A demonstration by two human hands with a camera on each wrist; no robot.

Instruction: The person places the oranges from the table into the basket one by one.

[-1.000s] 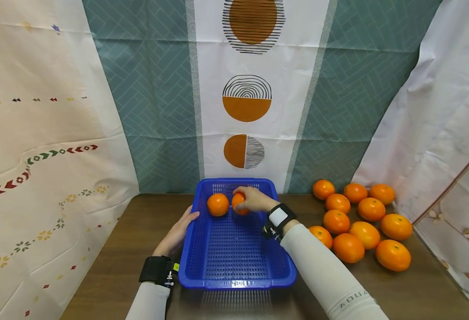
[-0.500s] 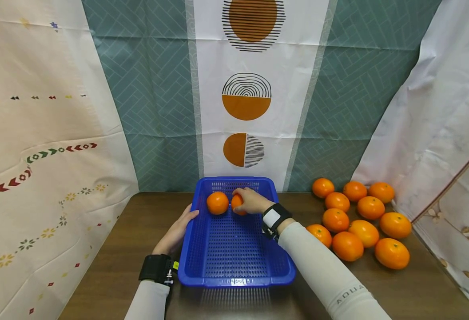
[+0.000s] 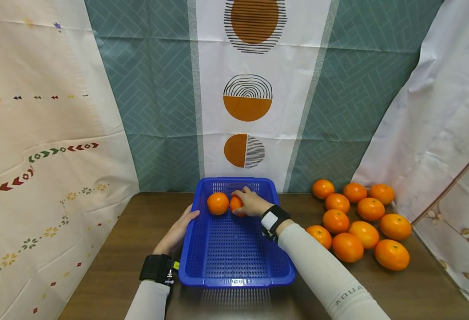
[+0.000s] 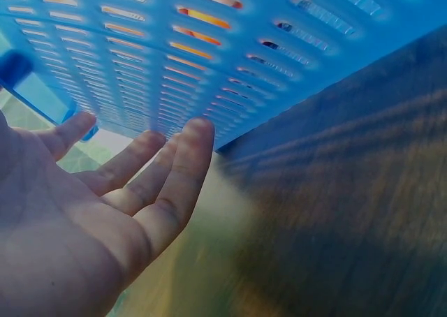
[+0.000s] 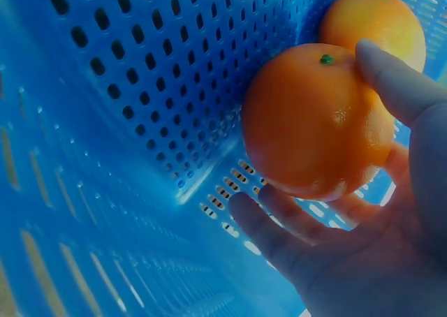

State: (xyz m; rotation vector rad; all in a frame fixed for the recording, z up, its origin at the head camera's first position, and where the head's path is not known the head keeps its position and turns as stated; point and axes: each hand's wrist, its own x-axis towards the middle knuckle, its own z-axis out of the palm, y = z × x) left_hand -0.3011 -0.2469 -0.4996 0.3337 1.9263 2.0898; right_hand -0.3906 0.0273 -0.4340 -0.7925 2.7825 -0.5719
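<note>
A blue plastic basket (image 3: 234, 253) stands on the table with two oranges at its far end. My right hand (image 3: 253, 203) reaches inside and holds the right-hand orange (image 3: 236, 205), partly covered by the hand. In the right wrist view, the thumb presses the top of this orange (image 5: 314, 125) near its green stem spot, and the fingers curve along its side and underneath. Close beside it sits the other orange (image 3: 217, 203). Along the basket's left side lies my left hand (image 3: 176, 233), its loosely extended fingers (image 4: 185, 167) by the slotted outer wall.
Several loose oranges (image 3: 348, 247) lie grouped on the brown table (image 3: 134, 249), right of the basket and beyond the right forearm. Patterned cloths (image 3: 166, 106) hang behind and at both sides.
My right hand and the orange it holds have shifted slightly left, nearer to the other orange. The left hand stays at the basket's side.
</note>
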